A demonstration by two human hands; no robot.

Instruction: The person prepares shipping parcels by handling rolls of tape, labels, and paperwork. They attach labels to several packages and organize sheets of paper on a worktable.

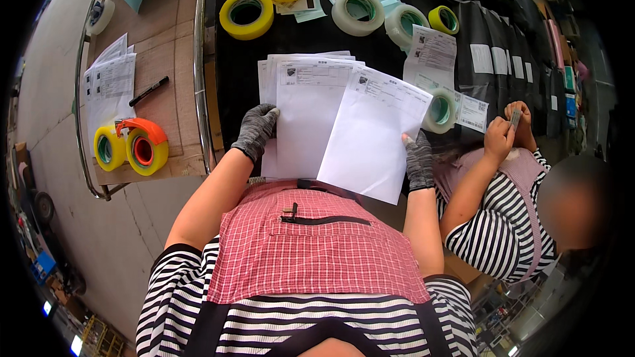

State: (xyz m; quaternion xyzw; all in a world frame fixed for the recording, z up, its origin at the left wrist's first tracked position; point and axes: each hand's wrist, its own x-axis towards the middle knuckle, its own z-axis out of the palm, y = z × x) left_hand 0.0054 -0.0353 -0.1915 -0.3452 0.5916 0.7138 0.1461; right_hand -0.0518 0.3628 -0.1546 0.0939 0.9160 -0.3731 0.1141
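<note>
My left hand [256,132], in a grey knit glove with bare fingertips, is closed on the left edge of a stack of printed paper sheets [305,125]. The sheets are mostly white, with a small printed block near the top. In my right hand [419,160], gloved the same way, a single printed sheet [372,135] is pinched by its right edge, the thumb lying on top. This sheet is tilted and overlaps the stack's right side. Both lie just beyond my red checked apron [317,244], over the near edge of the black table [291,38].
Yellow tape rolls [231,25] and clear tape rolls [340,18] stand at the back. Black packages [477,33] line the right. A co-worker's hands [506,129] hold a small item nearby. Leftward, a metal-railed cart [169,46] carries papers, a marker [149,91] and an orange tape dispenser [157,131].
</note>
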